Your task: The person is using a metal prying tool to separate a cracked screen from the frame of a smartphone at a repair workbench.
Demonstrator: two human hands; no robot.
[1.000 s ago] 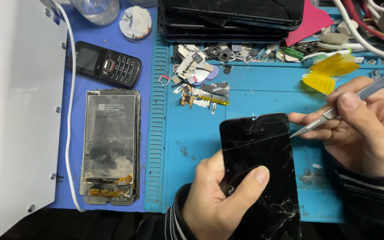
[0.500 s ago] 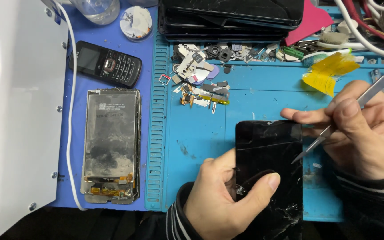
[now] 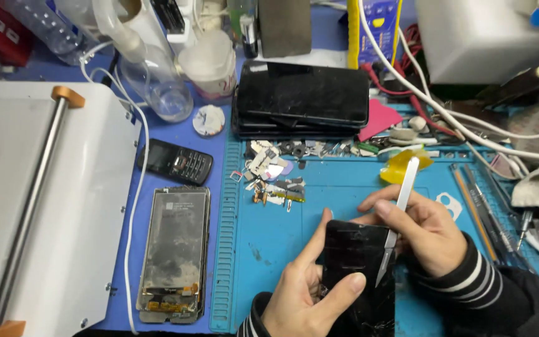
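My left hand (image 3: 307, 293) grips a black smartphone (image 3: 357, 274) with a cracked screen, thumb across its lower glass and index finger along its left edge. My right hand (image 3: 422, 231) holds metal tweezers (image 3: 397, 215) like a pen, their tip touching the phone's right edge near the middle. The phone is tilted up off the blue work mat (image 3: 282, 243), near its front.
An opened phone body (image 3: 174, 253) and a small black keypad phone (image 3: 176, 162) lie on the left. Loose small parts (image 3: 276, 181) lie above the hands. A stack of black phones (image 3: 304, 100), a white machine (image 3: 38, 206), bottles, cables and hand tools (image 3: 488, 206) surround the mat.
The view has tilted up, showing more of the bench's back. My right hand turned the tweezers more upright and brought their tip onto the phone's right edge. My left hand still holds the phone.
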